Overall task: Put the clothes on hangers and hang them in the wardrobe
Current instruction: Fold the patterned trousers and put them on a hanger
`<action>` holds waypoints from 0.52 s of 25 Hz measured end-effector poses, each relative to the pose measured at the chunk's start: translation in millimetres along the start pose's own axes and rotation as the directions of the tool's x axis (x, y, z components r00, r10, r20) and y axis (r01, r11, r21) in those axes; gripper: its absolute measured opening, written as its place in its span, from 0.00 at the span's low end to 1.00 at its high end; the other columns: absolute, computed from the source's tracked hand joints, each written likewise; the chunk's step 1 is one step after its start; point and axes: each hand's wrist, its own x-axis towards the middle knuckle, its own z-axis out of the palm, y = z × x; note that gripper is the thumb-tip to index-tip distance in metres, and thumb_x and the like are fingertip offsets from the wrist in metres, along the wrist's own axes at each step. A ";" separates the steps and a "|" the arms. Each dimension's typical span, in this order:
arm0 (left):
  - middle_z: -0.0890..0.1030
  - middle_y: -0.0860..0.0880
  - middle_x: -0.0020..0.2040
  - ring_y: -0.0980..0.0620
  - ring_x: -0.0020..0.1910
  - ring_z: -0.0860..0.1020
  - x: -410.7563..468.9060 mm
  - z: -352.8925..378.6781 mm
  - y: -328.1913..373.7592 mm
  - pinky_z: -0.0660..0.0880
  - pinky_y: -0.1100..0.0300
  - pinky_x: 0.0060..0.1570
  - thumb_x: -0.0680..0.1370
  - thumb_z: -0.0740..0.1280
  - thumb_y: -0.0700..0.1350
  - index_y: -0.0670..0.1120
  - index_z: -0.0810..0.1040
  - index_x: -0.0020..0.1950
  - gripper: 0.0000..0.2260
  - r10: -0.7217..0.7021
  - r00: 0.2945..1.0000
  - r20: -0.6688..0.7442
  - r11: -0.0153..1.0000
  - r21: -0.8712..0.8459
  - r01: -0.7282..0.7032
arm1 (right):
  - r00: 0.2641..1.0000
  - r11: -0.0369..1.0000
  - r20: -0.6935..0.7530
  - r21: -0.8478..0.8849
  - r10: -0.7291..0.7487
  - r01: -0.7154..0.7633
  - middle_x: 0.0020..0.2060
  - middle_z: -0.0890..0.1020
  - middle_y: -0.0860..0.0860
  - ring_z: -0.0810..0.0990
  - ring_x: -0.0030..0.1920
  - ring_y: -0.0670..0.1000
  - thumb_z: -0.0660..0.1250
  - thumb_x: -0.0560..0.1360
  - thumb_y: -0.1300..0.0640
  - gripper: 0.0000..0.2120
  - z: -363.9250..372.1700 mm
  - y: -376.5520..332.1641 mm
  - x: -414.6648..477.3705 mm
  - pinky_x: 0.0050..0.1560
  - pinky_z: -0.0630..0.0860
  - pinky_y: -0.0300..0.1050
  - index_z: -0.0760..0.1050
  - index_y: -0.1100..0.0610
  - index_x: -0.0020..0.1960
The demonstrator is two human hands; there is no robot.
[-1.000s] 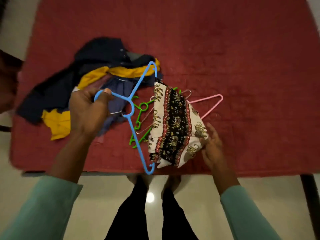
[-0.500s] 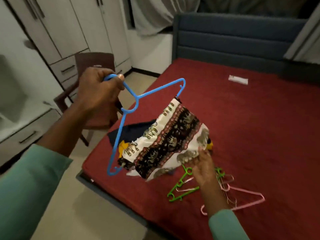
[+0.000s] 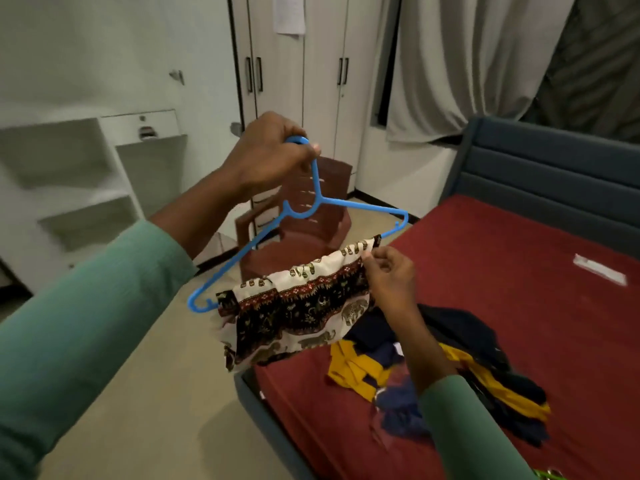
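My left hand (image 3: 268,154) grips the hook of a blue plastic hanger (image 3: 346,202) held up in the air, tilted down to the left. A white, black and red elephant-print cloth (image 3: 298,306) hangs over the hanger's lower bar. My right hand (image 3: 389,275) pinches the cloth's top edge near the hanger's right end. A pile of navy and yellow clothes (image 3: 467,362) lies on the red bed (image 3: 519,271) below my right arm. The white wardrobe (image 3: 294,81) stands behind, its doors closed.
A brown plastic chair (image 3: 304,233) stands between the bed and the wardrobe. White shelves (image 3: 69,188) are at the left. A grey curtain (image 3: 467,64) hangs at the back right, above the blue headboard (image 3: 554,174). A green hanger tip (image 3: 547,474) shows at the bottom edge.
My view swung up from the bed toward the wardrobe. The left hand raised the hanger with the cloth, and my right hand moved from the cloth's lower edge to its top edge.
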 end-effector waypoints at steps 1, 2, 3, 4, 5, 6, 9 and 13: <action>0.84 0.52 0.38 0.60 0.36 0.82 3.3 -20.4 -16.0 0.73 0.67 0.39 0.81 0.70 0.47 0.44 0.85 0.45 0.10 -0.003 1.000 -0.010 0.999 0.038 0.003 | 1.000 0.999 0.000 0.032 -0.010 0.010 0.38 0.85 0.47 0.83 0.40 0.46 0.72 0.79 0.52 0.05 26.6 -8.7 5.6 0.44 0.83 0.50 0.82 0.49 0.44; 0.85 0.52 0.39 0.59 0.38 0.82 5.0 -39.0 -30.0 0.73 0.66 0.40 0.81 0.70 0.47 0.45 0.85 0.44 0.09 -0.021 1.000 -0.020 0.998 0.065 0.022 | 1.000 0.994 -0.007 0.104 -0.020 0.021 0.37 0.85 0.46 0.83 0.39 0.45 0.72 0.79 0.53 0.06 48.0 -16.2 9.1 0.42 0.82 0.47 0.83 0.49 0.43; 0.84 0.52 0.39 0.59 0.38 0.82 6.1 -57.5 -43.9 0.72 0.67 0.40 0.80 0.70 0.47 0.45 0.85 0.43 0.09 -0.042 0.998 -0.038 0.996 0.080 0.045 | 0.999 0.983 -0.034 0.177 -0.038 0.043 0.37 0.85 0.46 0.83 0.38 0.43 0.72 0.79 0.55 0.06 66.7 -24.3 11.9 0.41 0.80 0.42 0.83 0.49 0.43; 0.84 0.51 0.39 0.60 0.36 0.81 6.4 -75.9 -56.8 0.71 0.68 0.39 0.80 0.69 0.47 0.46 0.84 0.42 0.09 -0.058 0.997 -0.058 0.995 0.084 0.062 | 0.996 0.965 -0.080 0.252 -0.047 0.066 0.38 0.85 0.46 0.82 0.38 0.42 0.72 0.79 0.56 0.06 84.4 -31.8 15.5 0.41 0.79 0.38 0.83 0.49 0.44; 0.84 0.51 0.38 0.63 0.33 0.80 7.3 -92.2 -69.4 0.70 0.70 0.37 0.80 0.69 0.46 0.45 0.84 0.43 0.09 -0.069 0.995 -0.079 0.995 0.070 0.074 | 0.991 0.949 -0.129 0.307 -0.036 0.075 0.40 0.85 0.47 0.82 0.39 0.42 0.72 0.79 0.57 0.06 99.9 -35.8 19.5 0.42 0.79 0.37 0.83 0.49 0.45; 0.84 0.49 0.38 0.64 0.30 0.78 8.3 -110.0 -83.1 0.68 0.73 0.34 0.81 0.69 0.44 0.43 0.84 0.43 0.09 -0.087 0.991 -0.102 0.995 0.046 0.092 | 0.990 0.937 -0.144 0.345 -0.010 0.060 0.41 0.86 0.49 0.82 0.40 0.43 0.71 0.79 0.58 0.06 119.9 -37.0 25.2 0.44 0.80 0.39 0.83 0.49 0.45; 0.83 0.46 0.37 0.63 0.23 0.73 12.7 -149.4 -122.0 0.65 0.72 0.27 0.80 0.69 0.42 0.39 0.84 0.42 0.10 -0.127 0.977 -0.171 0.992 -0.009 0.127 | 0.998 0.928 -0.034 0.371 0.047 -0.031 0.45 0.86 0.53 0.83 0.45 0.49 0.69 0.80 0.56 0.04 178.0 -38.3 41.5 0.51 0.82 0.53 0.82 0.53 0.47; 0.83 0.46 0.35 0.62 0.23 0.73 32.2 -195.2 -179.0 0.64 0.71 0.27 0.79 0.70 0.43 0.38 0.85 0.40 0.11 -0.181 0.959 -0.217 0.979 0.049 0.196 | 0.999 0.891 0.005 0.452 0.040 -0.038 0.44 0.85 0.48 0.83 0.46 0.47 0.66 0.83 0.55 0.05 255.1 -49.7 68.7 0.49 0.80 0.48 0.78 0.53 0.49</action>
